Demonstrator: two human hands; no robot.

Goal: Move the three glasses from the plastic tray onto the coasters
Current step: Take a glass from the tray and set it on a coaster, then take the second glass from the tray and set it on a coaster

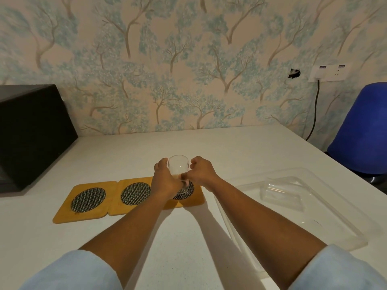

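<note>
Both hands close round one glass (pixel 178 167), left hand (pixel 165 181) and right hand (pixel 201 172) pinching its sides, setting it upright on the right coaster (pixel 194 198). First placement, I'd judge: the middle coaster (pixel 134 194) and left coaster (pixel 88 198) sit bare. Next, let go and reach right to the tray (pixel 335 222), where another glass (pixel 282 192) lies on its side.

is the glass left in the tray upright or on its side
On its side. The glass lies lengthwise on the floor of the plastic tray, open mouth toward the left.
</note>
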